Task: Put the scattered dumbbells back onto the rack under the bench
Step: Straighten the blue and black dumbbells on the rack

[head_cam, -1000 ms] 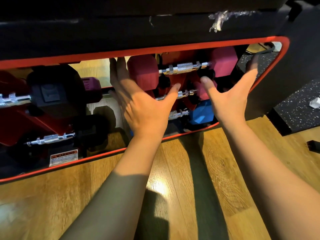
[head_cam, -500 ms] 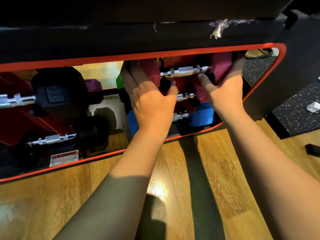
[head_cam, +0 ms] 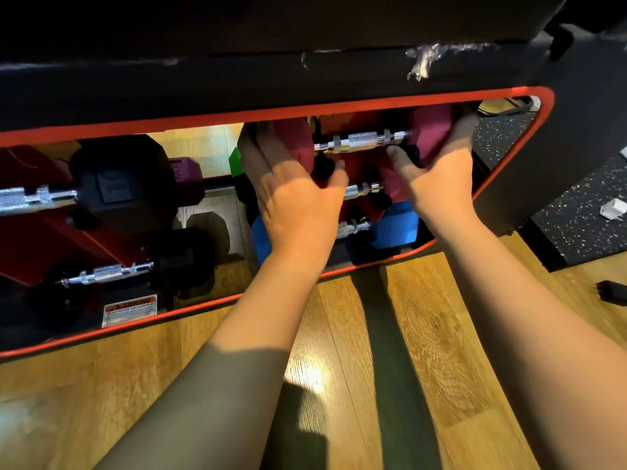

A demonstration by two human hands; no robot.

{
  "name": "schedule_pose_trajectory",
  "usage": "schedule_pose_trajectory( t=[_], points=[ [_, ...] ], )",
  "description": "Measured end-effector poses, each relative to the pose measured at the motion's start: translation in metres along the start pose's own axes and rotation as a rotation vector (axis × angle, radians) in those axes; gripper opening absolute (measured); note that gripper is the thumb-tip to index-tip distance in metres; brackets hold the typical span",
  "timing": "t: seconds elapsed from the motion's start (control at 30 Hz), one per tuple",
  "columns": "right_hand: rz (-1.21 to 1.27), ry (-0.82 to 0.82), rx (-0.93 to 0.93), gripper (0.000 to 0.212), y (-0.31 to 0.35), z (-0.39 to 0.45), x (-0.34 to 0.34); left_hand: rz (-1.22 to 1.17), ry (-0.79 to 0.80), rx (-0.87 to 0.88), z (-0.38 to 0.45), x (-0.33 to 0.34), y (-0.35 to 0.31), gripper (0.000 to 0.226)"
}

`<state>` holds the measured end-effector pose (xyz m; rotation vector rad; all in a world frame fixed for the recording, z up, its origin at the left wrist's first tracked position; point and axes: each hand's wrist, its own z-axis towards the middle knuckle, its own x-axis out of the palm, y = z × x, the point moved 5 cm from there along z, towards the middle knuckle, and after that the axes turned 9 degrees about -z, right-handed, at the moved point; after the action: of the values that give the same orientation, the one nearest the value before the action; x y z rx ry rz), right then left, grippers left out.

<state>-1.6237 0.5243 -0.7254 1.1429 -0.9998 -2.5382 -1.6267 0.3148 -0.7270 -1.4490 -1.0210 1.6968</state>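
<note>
A pink dumbbell (head_cam: 431, 130) with a chrome knurled handle lies on the top tier of the red rack (head_cam: 101, 242) under the bench. My left hand (head_cam: 298, 198) wraps its left head and my right hand (head_cam: 437, 178) cups its right head. Below it sit a second pink dumbbell (head_cam: 390, 188) and a blue dumbbell (head_cam: 397, 228), partly hidden by my hands. On the rack's left side rest two black dumbbells (head_cam: 122, 184), and behind them a purple dumbbell (head_cam: 186, 171).
The bench's black pad and red frame (head_cam: 400, 100) overhang the rack closely. A green object (head_cam: 234, 162) shows behind the rack. Wooden floor lies in front; a black speckled mat (head_cam: 583, 218) with a small white item (head_cam: 614, 208) sits at right.
Both hands went from open in front of the rack to closed on the ends of the top pink dumbbell, reaching deeper under the bench.
</note>
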Motion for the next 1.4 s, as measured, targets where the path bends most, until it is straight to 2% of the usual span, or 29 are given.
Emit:
schedule_pose_trajectory(
  t=[0.2, 0.4, 0.53, 0.57, 0.6, 0.63, 0.67, 0.7, 0.77, 0.87, 0.93, 1.0, 1.13, 1.23, 1.3, 1.4],
  points=[
    [0.024, 0.001, 0.017, 0.058, 0.001, -0.001, -0.003, 0.047, 0.042, 0.023, -0.005, -0.002, -0.008, 0.059],
    [-0.138, 0.084, 0.140, 0.053, 0.005, -0.004, -0.004, 0.049, 0.032, -0.018, -0.004, -0.003, -0.006, 0.062],
    [-0.099, 0.106, 0.163, 0.056, 0.013, -0.010, -0.008, 0.059, -0.041, -0.010, -0.005, -0.019, -0.014, 0.066],
    [-0.121, 0.135, 0.175, 0.063, 0.017, -0.013, -0.009, 0.049, -0.068, 0.032, -0.007, -0.025, -0.021, 0.062],
    [-0.175, 0.149, 0.183, 0.082, 0.020, -0.017, -0.011, 0.035, -0.081, 0.079, -0.010, -0.032, -0.027, 0.059],
    [-0.239, 0.136, 0.187, 0.099, 0.025, -0.023, -0.016, 0.018, -0.079, 0.129, -0.014, -0.037, -0.033, 0.057],
    [-0.250, 0.075, 0.161, 0.103, 0.031, -0.030, -0.021, 0.011, -0.059, 0.174, -0.017, -0.042, -0.037, 0.056],
    [-0.212, -0.009, 0.117, 0.096, 0.042, -0.040, -0.029, 0.025, -0.020, 0.213, -0.019, -0.046, -0.038, 0.056],
    [-0.106, -0.174, -0.024, 0.069, 0.064, -0.064, -0.038, 0.082, 0.079, 0.317, -0.021, -0.056, -0.035, 0.062],
    [0.022, -0.219, -0.279, 0.039, 0.101, -0.095, -0.034, 0.145, 0.227, 0.446, -0.021, -0.082, -0.024, 0.066],
    [0.098, -0.150, -0.420, 0.031, 0.135, -0.109, -0.023, 0.144, 0.279, 0.464, -0.017, -0.109, -0.013, 0.066],
    [0.148, -0.028, -0.503, 0.027, 0.168, -0.119, -0.010, 0.114, 0.309, 0.483, -0.014, -0.138, -0.002, 0.056],
    [0.228, 0.327, -0.482, 0.034, 0.212, -0.139, 0.020, 0.012, 0.329, 0.518, -0.015, -0.198, 0.020, 0.055],
    [0.192, 0.532, -0.430, 0.045, 0.233, -0.153, 0.038, -0.054, 0.252, 0.537, -0.015, -0.246, 0.038, 0.041],
    [0.135, 0.577, -0.407, 0.057, 0.243, -0.160, 0.044, -0.047, 0.181, 0.573, -0.015, -0.276, 0.049, 0.031],
    [0.030, 0.603, -0.382, 0.057, 0.256, -0.169, 0.055, 0.064, 0.051, 0.663, -0.012, -0.314, 0.070, 0.023]
  ],
)
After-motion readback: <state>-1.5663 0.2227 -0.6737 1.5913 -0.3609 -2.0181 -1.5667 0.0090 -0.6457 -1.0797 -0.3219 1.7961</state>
